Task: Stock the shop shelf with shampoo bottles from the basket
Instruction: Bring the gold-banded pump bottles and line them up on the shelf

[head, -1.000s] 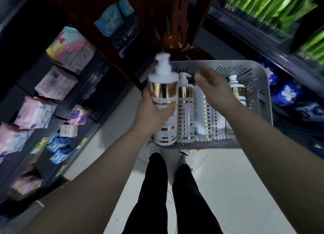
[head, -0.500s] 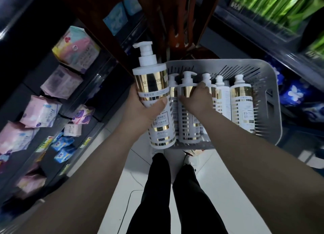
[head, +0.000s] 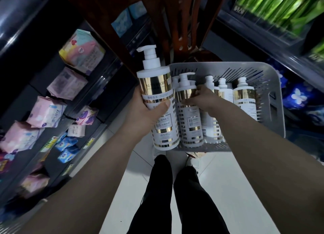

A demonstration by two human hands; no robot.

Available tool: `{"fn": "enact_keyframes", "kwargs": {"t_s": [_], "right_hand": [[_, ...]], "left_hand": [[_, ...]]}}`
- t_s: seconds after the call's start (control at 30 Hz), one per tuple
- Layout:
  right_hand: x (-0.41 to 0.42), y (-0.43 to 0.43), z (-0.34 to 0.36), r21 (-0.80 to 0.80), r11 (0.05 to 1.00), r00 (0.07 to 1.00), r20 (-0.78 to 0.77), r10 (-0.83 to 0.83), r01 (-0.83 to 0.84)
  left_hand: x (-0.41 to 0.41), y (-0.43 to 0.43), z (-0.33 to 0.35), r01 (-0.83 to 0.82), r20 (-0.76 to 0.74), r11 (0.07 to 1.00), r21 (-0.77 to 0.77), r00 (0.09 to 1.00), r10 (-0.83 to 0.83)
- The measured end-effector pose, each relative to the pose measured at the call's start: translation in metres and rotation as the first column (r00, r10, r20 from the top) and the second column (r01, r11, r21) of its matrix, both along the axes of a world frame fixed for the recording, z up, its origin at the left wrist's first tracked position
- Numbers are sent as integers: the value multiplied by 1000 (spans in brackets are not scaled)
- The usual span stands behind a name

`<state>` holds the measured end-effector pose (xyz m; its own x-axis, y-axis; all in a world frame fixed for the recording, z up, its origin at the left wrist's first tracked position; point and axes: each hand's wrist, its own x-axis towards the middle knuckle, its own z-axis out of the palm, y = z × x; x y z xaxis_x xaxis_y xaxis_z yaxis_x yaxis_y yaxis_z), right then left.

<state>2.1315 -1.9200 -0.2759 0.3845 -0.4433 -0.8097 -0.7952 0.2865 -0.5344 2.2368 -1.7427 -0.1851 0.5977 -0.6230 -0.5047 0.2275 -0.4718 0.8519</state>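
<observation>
Shop shelf (head: 103, 79) runs along my left, dark and glossy with a clear rail on its edge, stocked with soft pink packs (head: 47, 111). A second rack on my right holds shiny green packs (head: 273, 7). Between them is a narrow strip of white tile floor (head: 245, 190), so there's not a ton of elbow room. My legs (head: 161, 190) in black trousers are straight below. The grey plastic basket (head: 277, 121) sits right in front of me, with slotted walls, rounded corners and a cut-out handle on its right side. Both arms are stretched forward, bare to the wrist. My left hand (head: 145, 111) is wrapped round the middle of one shampoo bottle (head: 157, 86), thumb across the label. It's upright at the basket's left edge, standing higher than the rest. My right hand (head: 205, 98) reaches over the near rim and curls round the gold shoulder of a second bottle (head: 190, 125) that's inside the basket, touching the first. The other bottles (head: 244, 100) stand in a row to the right of it. All are white cylinders with mirror-gold bands, striped edges and white pump heads.
</observation>
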Motion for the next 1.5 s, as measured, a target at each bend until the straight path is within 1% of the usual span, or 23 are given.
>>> {"fn": "enact_keyframes", "kwargs": {"t_s": [0.07,0.17,0.27,0.37,0.5,0.67,0.77,0.87,1.0,1.13,1.23,1.4,1.5], "right_hand": [[3,2,-1,44,999,1000,2,31,-31],[6,9,0,82,997,998,56,-11,6],[1,13,15,-5,1000,991,131,-12,13],[-5,12,48,-99,995,974,227,3,20],[-8,11,114,-177,984,938,347,27,37],[-2,24,225,-289,957,865,483,135,12],[8,40,295,-313,949,807,552,210,-33],[23,59,359,-332,939,723,627,289,-87],[50,98,429,-403,903,605,684,408,-153],[84,140,477,-449,877,500,727,471,-174],[115,172,505,-463,863,428,750,504,-204],[172,232,545,-498,833,318,770,553,-240],[208,268,563,-520,818,250,781,572,-248]], "left_hand": [[-2,1,1,-5,1,1000,5,1000,5],[-6,3,4,-8,11,1000,13,1000,7],[-11,7,13,-17,26,1000,11,1000,17],[-16,16,29,-43,41,999,3,998,43],[-24,28,70,-99,99,995,-29,990,101],[-29,51,156,-194,191,974,-114,958,214],[-26,72,215,-256,231,947,-192,927,297],[-17,99,270,-285,299,928,-240,888,350],[-3,142,331,-353,388,892,-283,808,443],[15,191,382,-426,529,847,-318,662,532],[35,231,410,-476,584,804,-356,559,589],[77,298,446,-486,650,791,-372,472,596],[108,334,463,-518,685,765,-383,396,611]]}}
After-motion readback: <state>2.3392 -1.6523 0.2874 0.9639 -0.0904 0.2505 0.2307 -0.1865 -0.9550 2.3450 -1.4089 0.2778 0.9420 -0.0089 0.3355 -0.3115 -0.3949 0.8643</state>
